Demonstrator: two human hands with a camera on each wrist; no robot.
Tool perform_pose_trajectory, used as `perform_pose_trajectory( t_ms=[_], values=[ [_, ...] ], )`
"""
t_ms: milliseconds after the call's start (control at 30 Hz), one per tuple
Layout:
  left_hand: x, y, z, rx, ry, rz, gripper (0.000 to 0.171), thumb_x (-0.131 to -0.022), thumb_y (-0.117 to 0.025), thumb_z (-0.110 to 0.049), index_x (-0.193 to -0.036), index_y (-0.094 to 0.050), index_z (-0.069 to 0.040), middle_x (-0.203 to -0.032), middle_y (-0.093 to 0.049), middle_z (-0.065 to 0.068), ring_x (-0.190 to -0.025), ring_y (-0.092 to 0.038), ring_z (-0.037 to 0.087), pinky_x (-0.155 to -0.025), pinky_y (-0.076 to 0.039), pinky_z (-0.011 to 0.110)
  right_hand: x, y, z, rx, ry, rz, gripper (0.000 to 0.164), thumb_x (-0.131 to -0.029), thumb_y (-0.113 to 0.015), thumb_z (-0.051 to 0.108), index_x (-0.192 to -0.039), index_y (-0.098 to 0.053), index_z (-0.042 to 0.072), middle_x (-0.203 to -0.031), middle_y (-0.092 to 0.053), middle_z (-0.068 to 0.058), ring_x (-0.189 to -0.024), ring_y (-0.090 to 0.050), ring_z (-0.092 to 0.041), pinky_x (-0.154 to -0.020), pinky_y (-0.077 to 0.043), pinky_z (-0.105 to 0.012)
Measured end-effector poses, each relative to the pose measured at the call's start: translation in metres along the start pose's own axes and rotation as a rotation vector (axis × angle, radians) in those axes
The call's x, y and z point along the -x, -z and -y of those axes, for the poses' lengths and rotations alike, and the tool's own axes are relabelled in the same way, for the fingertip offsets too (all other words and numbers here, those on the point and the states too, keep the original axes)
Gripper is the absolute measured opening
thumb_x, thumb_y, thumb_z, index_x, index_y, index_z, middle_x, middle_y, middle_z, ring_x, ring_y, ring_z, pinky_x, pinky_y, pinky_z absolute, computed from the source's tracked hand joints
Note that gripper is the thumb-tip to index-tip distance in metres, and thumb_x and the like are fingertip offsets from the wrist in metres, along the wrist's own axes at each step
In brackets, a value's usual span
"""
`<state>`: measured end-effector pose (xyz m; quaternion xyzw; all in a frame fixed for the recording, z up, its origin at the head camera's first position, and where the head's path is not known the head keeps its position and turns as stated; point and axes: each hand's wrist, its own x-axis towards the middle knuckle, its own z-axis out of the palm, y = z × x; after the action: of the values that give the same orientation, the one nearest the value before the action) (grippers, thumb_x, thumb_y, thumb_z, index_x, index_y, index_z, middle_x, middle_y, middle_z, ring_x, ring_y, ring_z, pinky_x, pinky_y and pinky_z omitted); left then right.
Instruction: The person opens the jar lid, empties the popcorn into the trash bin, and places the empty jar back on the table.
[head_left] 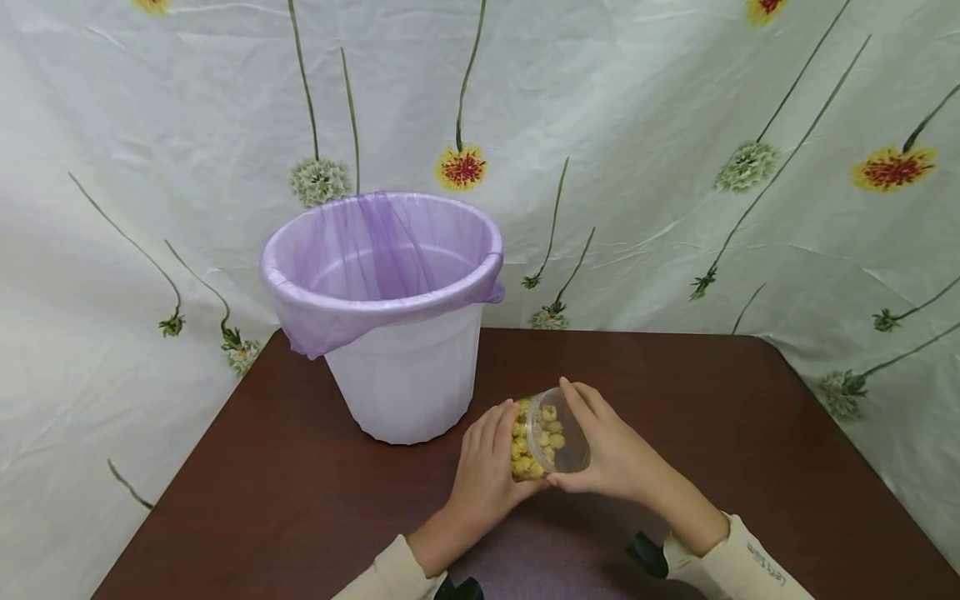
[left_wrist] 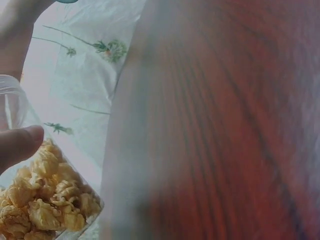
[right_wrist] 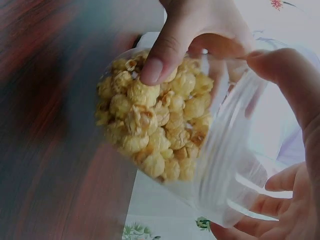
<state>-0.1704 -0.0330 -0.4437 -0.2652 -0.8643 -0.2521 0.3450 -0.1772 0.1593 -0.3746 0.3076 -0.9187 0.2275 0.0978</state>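
Observation:
Both hands hold a clear plastic jar [head_left: 524, 454] of yellow popcorn [right_wrist: 145, 127] tilted on its side above the table. My left hand [head_left: 483, 462] grips the body from the left; its thumb [right_wrist: 157, 65] lies along the wall in the right wrist view. Around the ribbed clear lid [right_wrist: 225, 155] curl the fingers and thumb of my right hand [head_left: 618, 450]. The lid faces right and sits at the jar's mouth. In the left wrist view, part of the popcorn [left_wrist: 47, 200] shows through the jar's wall.
A white bin [head_left: 408, 383] lined with a purple bag [head_left: 382, 308] stands on the dark wooden table [head_left: 300, 483], left of and behind the hands. A flowered cloth [head_left: 637, 125] hangs behind the table.

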Motion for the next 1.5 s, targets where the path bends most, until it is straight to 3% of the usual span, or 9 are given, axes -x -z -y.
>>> perform_pose_trajectory(
  t_ms=[300,433,667,800,933,1067,1167,1300,1500],
  values=[
    [-0.004,0.010,0.003,-0.053,-0.057,0.024,0.103,-0.047,-0.086,-0.041,-0.130,-0.038,-0.003,-0.128,-0.042,0.015,-0.115,-0.039,0.033,-0.091,-0.032,0.047,-0.003,0.001,-0.006,-0.041,0.034,0.009,0.110,-0.054,-0.079,0.046,-0.142,-0.022,0.015,-0.131,-0.031,-0.010,-0.105,-0.047,-0.024,-0.076,-0.047,-0.037],
    [-0.004,0.012,0.003,-0.057,-0.072,0.018,0.101,-0.046,-0.087,-0.040,-0.128,-0.040,-0.002,-0.125,-0.044,0.016,-0.114,-0.041,0.035,-0.091,-0.034,0.047,-0.003,0.002,-0.008,-0.009,0.119,0.005,0.110,-0.052,-0.080,0.045,-0.141,-0.023,0.017,-0.132,-0.031,-0.008,-0.109,-0.044,-0.022,-0.077,-0.047,-0.037],
    [-0.003,0.012,0.009,-0.036,-0.094,0.036,0.100,-0.046,-0.087,-0.039,-0.127,-0.041,-0.002,-0.125,-0.045,0.016,-0.114,-0.042,0.033,-0.091,-0.034,0.046,-0.003,0.004,-0.011,0.105,0.302,0.045,0.110,-0.050,-0.086,0.028,-0.141,-0.026,0.013,-0.142,-0.027,-0.007,-0.124,-0.029,-0.031,-0.093,-0.036,-0.045],
    [-0.004,0.012,0.010,-0.033,-0.104,0.048,0.100,-0.047,-0.087,-0.039,-0.128,-0.041,-0.002,-0.126,-0.044,0.017,-0.114,-0.042,0.033,-0.091,-0.034,0.046,0.001,0.005,-0.006,0.092,0.250,0.108,0.123,-0.050,-0.087,0.038,-0.145,-0.011,0.013,-0.149,-0.011,-0.004,-0.130,-0.018,-0.033,-0.097,-0.030,-0.048],
    [-0.004,0.012,0.009,-0.030,-0.093,0.060,0.101,-0.048,-0.087,-0.037,-0.129,-0.039,-0.001,-0.127,-0.043,0.017,-0.115,-0.041,0.034,-0.092,-0.032,0.048,0.003,0.002,0.003,0.025,0.063,0.070,0.122,-0.060,-0.072,0.060,-0.145,0.002,0.013,-0.150,0.001,-0.006,-0.133,-0.009,-0.031,-0.099,-0.025,-0.050],
    [-0.004,0.012,0.008,-0.028,-0.079,0.075,0.100,-0.050,-0.086,-0.037,-0.130,-0.038,-0.001,-0.128,-0.042,0.017,-0.116,-0.040,0.033,-0.092,-0.032,0.049,0.004,-0.002,0.013,-0.005,-0.178,0.013,0.110,-0.070,-0.060,0.064,-0.145,0.001,0.011,-0.148,-0.006,-0.014,-0.129,-0.020,-0.036,-0.090,-0.034,-0.055],
    [-0.002,0.011,0.007,-0.025,-0.080,0.083,0.099,-0.051,-0.086,-0.037,-0.130,-0.038,-0.001,-0.128,-0.041,0.017,-0.116,-0.039,0.034,-0.092,-0.032,0.049,0.004,-0.004,0.019,-0.026,-0.271,0.020,0.104,-0.072,-0.058,0.064,-0.144,-0.007,0.008,-0.144,-0.019,-0.019,-0.122,-0.034,-0.038,-0.080,-0.042,-0.054],
    [-0.002,0.011,0.008,-0.027,-0.086,0.072,0.099,-0.051,-0.086,-0.037,-0.130,-0.038,-0.001,-0.128,-0.041,0.018,-0.116,-0.039,0.036,-0.092,-0.031,0.050,0.002,-0.005,0.019,-0.044,-0.230,0.034,0.098,-0.073,-0.060,0.062,-0.143,-0.016,0.009,-0.138,-0.028,-0.018,-0.117,-0.040,-0.035,-0.079,-0.044,-0.051],
    [-0.002,0.012,0.010,-0.041,-0.090,0.065,0.101,-0.048,-0.087,-0.037,-0.129,-0.039,-0.001,-0.127,-0.042,0.018,-0.117,-0.038,0.035,-0.092,-0.032,0.050,0.000,0.000,0.005,-0.040,0.019,0.060,0.100,-0.067,-0.071,0.053,-0.144,-0.018,0.018,-0.144,-0.022,-0.007,-0.126,-0.027,-0.031,-0.090,-0.037,-0.049]
  ],
)
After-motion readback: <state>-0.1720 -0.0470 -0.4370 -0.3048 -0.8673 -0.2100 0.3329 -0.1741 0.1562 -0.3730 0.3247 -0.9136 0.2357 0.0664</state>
